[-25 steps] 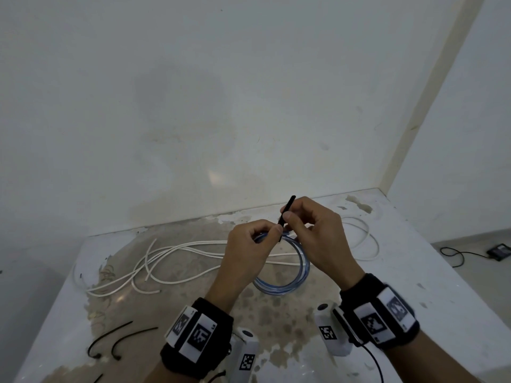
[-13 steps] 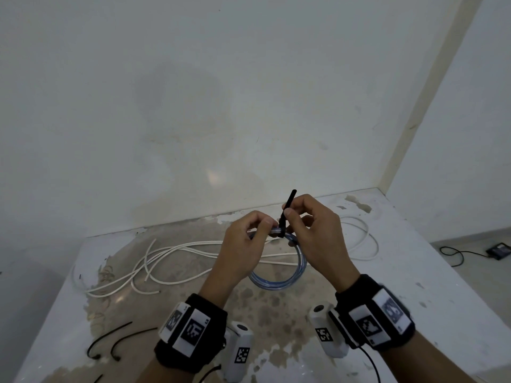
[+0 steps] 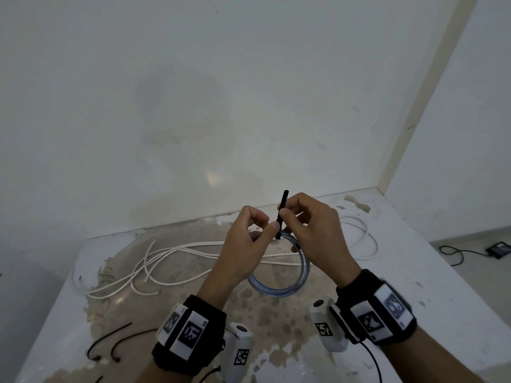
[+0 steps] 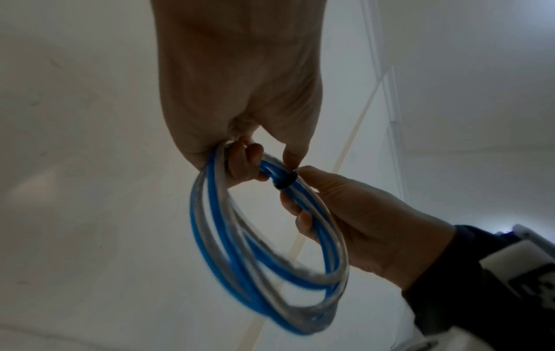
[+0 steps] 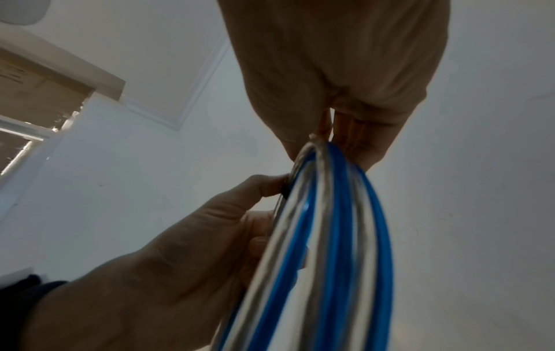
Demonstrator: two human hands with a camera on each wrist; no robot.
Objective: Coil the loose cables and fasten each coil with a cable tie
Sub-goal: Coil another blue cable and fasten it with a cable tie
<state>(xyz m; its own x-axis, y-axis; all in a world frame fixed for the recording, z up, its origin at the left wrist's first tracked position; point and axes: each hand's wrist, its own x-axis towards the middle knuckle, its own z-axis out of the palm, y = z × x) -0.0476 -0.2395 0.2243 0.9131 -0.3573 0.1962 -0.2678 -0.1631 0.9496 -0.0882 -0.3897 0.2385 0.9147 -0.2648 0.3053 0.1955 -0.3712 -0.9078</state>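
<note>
Both hands are raised close together, wrists banded in black. The left hand (image 3: 244,239) curls its fingers round the blue coil (image 4: 270,237) — the right hand (image 3: 315,230) pinches the black cable tie (image 3: 282,214) upright between thumb and forefinger.

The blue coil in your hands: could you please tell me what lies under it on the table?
White cables run beneath the blue coil on the stained table; both hands cover part of them.

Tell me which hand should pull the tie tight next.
Right hand: it already pinches the black cable tie by its upright tail. The left hand grips the blue coil beside the tie's band, steadying it.
</note>
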